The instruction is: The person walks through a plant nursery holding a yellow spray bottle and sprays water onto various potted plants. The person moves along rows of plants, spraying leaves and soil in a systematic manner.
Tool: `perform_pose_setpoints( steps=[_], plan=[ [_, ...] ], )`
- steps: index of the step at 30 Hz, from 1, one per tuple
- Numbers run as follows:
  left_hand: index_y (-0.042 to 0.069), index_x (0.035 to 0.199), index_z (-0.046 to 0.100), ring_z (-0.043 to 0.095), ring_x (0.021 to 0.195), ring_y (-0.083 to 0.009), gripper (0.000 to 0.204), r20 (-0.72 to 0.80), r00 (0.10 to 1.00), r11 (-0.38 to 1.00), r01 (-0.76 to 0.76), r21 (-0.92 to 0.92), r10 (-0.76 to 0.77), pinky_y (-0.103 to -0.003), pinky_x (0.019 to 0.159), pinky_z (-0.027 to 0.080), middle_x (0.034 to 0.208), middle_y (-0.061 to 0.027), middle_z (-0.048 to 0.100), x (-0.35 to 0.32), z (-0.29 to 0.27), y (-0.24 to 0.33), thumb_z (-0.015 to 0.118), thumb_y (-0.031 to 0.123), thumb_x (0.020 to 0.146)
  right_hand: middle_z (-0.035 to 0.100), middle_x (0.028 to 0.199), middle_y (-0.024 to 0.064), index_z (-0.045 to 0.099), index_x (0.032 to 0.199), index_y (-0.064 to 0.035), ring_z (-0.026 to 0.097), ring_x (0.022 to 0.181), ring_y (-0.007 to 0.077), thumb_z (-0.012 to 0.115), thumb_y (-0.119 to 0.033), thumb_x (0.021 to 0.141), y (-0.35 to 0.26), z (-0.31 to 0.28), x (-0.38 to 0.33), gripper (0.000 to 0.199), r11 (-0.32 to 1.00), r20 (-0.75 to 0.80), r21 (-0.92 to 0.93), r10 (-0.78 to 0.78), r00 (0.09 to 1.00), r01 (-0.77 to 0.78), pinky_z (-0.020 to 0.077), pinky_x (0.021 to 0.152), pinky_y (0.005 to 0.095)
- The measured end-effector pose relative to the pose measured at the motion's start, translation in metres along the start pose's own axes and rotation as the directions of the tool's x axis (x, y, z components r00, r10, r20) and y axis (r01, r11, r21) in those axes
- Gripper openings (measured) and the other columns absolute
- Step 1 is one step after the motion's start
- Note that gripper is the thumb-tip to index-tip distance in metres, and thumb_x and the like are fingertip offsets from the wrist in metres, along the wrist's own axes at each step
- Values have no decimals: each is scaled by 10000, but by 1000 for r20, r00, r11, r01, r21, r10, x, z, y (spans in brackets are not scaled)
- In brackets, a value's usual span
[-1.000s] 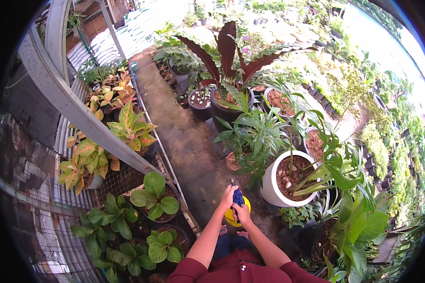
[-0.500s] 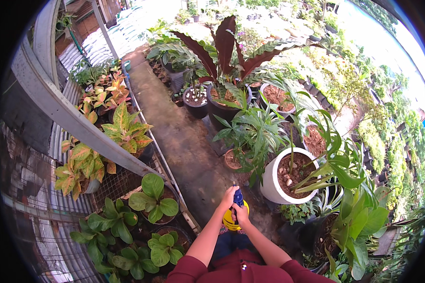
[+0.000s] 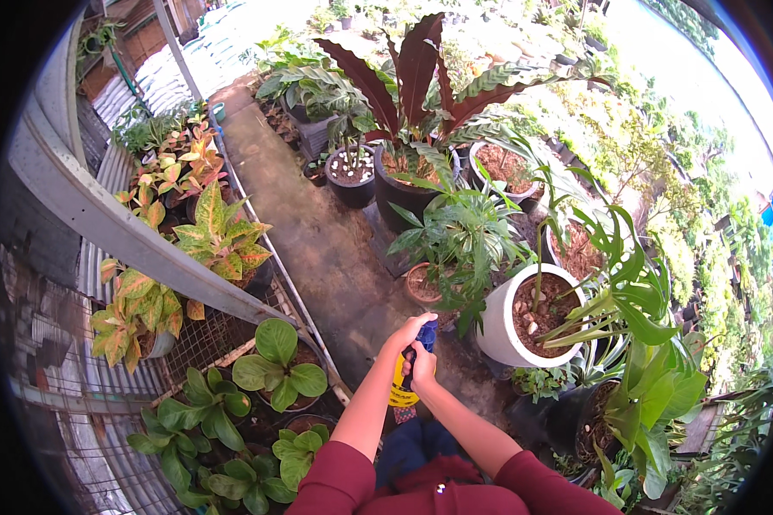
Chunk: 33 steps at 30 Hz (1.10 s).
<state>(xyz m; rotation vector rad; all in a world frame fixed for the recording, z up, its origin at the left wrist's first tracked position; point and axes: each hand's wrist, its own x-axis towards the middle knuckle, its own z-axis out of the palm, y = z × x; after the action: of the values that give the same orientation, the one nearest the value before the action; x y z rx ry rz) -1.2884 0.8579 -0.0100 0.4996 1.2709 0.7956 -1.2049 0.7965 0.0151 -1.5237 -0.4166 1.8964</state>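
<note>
From where I stand, both bare hands are at a rounded pump bottle (image 3: 403,393), its smooth yellow body topped by a deep-blue head. It is in front of the person's waist, over the damp-looking, blotchy concrete path (image 3: 292,197). The left hand (image 3: 409,333) has its fingers closed on the blue head; the right hand (image 3: 422,369), just below, has its fingers curled tightly about the darker part beneath. Maroon cloth sleeves (image 3: 339,475) stop near the elbows. To the right is a thick-walled white pot (image 3: 498,329), round-rimmed, filled with crumbly brown soil and pale stones. To the left, a grey metal bar (image 3: 146,221) slants above square wire mesh (image 3: 204,342), near a plant with glossy, paddle-shaped leaves (image 3: 276,340).
</note>
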Motion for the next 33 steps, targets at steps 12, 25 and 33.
perform_pose_setpoints(
  steps=[12, 25, 33],
  plan=[
    [62, 785, 576, 480, 598, -103, 298, -14, 995, 995, -95, 8, 95, -271, 570, 396, 682, 7, 532, 13, -30, -23, 583, 359, 816, 414, 462, 30, 445, 600, -69, 390, 332, 145, 544, -210, 826, 42, 13, 28, 284, 997, -19, 56, -52, 998, 53, 315, 349, 283],
    [30, 866, 578, 508, 612, -122, 328, -45, 989, 986, -137, 91, 141, -277, 573, 414, 701, -18, 566, 37, -32, -19, 621, 345, 789, 419, 485, 22, 450, 606, -59, 403, 324, 139, 576, -203, 831, 44, 16, 53, 295, 984, -44, 126, -119, 992, 124, 298, 324, 273],
    [41, 840, 588, 481, 605, -98, 282, -70, 996, 992, -49, 116, 58, -258, 569, 389, 680, 3, 547, 46, -32, -34, 609, 319, 800, 431, 476, 35, 443, 612, -65, 397, 332, 144, 546, -220, 844, 59, 6, 66, 297, 988, -33, 120, -92, 995, 95, 292, 340, 277]
  ],
)
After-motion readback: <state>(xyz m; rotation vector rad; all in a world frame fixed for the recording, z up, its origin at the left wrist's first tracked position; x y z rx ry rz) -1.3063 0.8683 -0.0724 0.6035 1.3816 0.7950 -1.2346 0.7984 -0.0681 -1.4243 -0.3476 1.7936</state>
